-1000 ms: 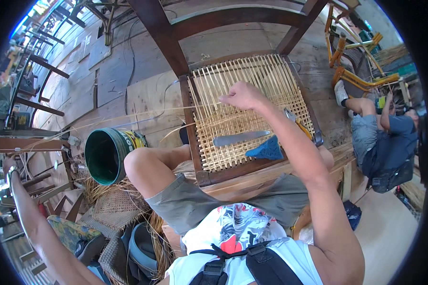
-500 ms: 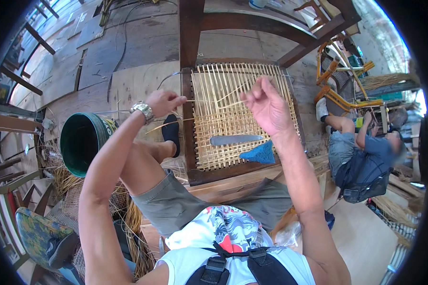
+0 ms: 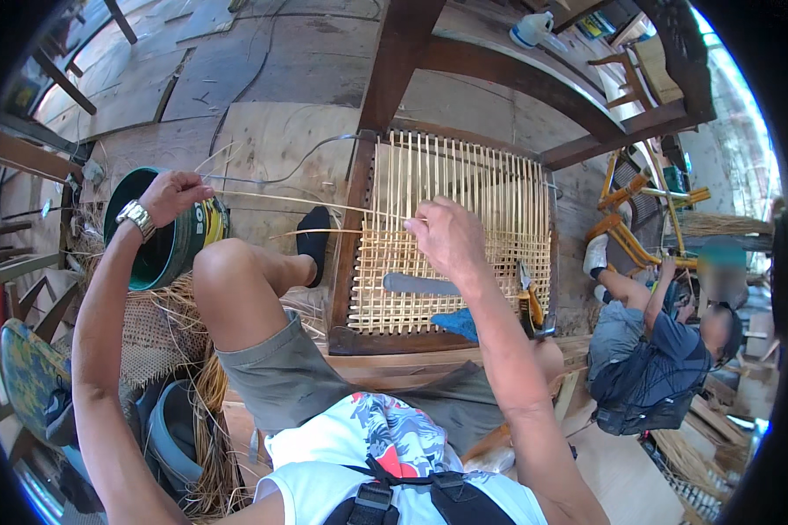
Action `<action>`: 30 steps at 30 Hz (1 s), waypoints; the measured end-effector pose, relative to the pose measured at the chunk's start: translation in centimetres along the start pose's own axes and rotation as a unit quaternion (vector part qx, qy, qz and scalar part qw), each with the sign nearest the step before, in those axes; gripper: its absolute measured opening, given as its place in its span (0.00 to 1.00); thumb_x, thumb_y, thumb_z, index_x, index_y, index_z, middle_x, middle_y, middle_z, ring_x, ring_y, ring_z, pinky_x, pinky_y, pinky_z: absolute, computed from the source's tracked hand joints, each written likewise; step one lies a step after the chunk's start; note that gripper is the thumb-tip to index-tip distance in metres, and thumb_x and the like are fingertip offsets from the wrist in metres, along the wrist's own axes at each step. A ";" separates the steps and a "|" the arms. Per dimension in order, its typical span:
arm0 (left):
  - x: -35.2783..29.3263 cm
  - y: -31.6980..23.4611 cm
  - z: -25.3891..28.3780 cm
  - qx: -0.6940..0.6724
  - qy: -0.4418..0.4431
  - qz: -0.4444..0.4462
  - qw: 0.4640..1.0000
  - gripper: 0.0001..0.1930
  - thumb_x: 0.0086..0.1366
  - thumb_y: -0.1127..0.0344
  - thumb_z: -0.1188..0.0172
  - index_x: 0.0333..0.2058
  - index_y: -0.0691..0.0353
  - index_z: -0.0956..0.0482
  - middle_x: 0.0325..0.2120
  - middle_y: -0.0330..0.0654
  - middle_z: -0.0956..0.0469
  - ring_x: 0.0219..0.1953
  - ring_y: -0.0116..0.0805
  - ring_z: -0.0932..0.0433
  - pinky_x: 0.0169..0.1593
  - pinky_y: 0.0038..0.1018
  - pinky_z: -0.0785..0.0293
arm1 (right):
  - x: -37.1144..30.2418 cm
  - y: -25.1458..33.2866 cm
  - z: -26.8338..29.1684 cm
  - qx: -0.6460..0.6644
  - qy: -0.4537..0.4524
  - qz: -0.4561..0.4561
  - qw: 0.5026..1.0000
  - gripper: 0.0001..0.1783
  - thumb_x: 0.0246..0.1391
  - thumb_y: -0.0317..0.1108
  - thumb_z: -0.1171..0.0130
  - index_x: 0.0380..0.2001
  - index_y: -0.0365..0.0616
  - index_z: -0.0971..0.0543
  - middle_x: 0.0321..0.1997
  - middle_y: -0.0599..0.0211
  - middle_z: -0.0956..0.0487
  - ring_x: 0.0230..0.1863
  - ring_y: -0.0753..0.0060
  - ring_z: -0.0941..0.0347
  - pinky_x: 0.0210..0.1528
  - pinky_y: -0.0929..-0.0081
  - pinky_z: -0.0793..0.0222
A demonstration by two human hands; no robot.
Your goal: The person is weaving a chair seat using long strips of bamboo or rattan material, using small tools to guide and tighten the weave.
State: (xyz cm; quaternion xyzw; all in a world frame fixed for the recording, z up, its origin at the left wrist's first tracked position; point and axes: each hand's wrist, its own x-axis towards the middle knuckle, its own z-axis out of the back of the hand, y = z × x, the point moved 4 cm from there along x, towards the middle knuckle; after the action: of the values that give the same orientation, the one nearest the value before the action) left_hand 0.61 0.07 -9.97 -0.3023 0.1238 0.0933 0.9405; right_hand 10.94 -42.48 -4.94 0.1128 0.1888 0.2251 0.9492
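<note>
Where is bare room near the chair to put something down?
Bare room shows on the pale floor panel beyond the grey wire, left of the chair's leg; and the pale board bordered by the right arm and the co-worker's bag. Crowded: the woven seat's near half, with flat tool, blue cloth and pliers; a strand links left hand and right hand.

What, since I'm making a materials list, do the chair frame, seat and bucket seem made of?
Chair frame: probably wood, judging by its joined dark-brown bars; a slight sheen suggests stain or varnish. Seat: likely cane or similar plant fibre, pale straw-coloured and woven in an open grid. Bucket: apparently plastic, smooth, green and slightly shiny.
</note>
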 end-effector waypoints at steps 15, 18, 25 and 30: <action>-4.6 13.8 8.8 0.252 -0.143 0.059 0.955 0.16 0.64 0.53 0.37 0.30 0.63 0.18 0.21 0.44 0.20 0.27 0.42 0.21 0.35 0.35 0.27 | 0.1 -0.3 -1.6 -0.043 -0.063 0.092 0.993 0.09 0.55 0.30 0.44 0.36 0.42 0.18 0.40 0.64 0.22 0.44 0.64 0.29 0.54 0.55 0.38; -2.5 10.2 7.4 0.257 -0.078 0.159 0.950 0.20 0.63 0.51 0.37 0.44 0.60 0.20 0.40 0.48 0.19 0.44 0.48 0.21 0.47 0.37 0.26 | -1.3 -1.8 -0.2 0.026 -0.042 0.089 0.995 0.13 0.57 0.33 0.43 0.44 0.41 0.19 0.46 0.60 0.21 0.52 0.62 0.27 0.59 0.54 0.37; 0.1 -14.3 -3.3 -0.074 -0.115 -0.115 0.984 0.21 0.62 0.54 0.33 0.51 0.56 0.23 0.37 0.46 0.20 0.21 0.31 0.27 0.29 0.31 0.29 | -10.8 -11.6 3.5 0.191 -0.208 -0.060 0.957 0.19 0.57 0.36 0.39 0.49 0.36 0.22 0.47 0.55 0.20 0.49 0.62 0.22 0.53 0.67 0.28; 1.5 -16.7 -10.0 -0.113 -0.069 -0.114 0.985 0.18 0.61 0.53 0.34 0.45 0.56 0.18 0.15 0.44 0.24 0.19 0.34 0.25 0.27 0.32 0.30 | -11.6 -8.6 3.2 0.183 -0.138 -0.020 0.973 0.14 0.53 0.32 0.35 0.42 0.38 0.19 0.40 0.59 0.18 0.41 0.68 0.21 0.47 0.73 0.27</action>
State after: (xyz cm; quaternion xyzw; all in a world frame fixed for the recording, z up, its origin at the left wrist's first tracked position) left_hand 4.42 -19.07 -9.19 -0.4113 0.0120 0.0191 0.9112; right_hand 5.94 -55.86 -1.06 0.3106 0.0966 0.1503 0.9336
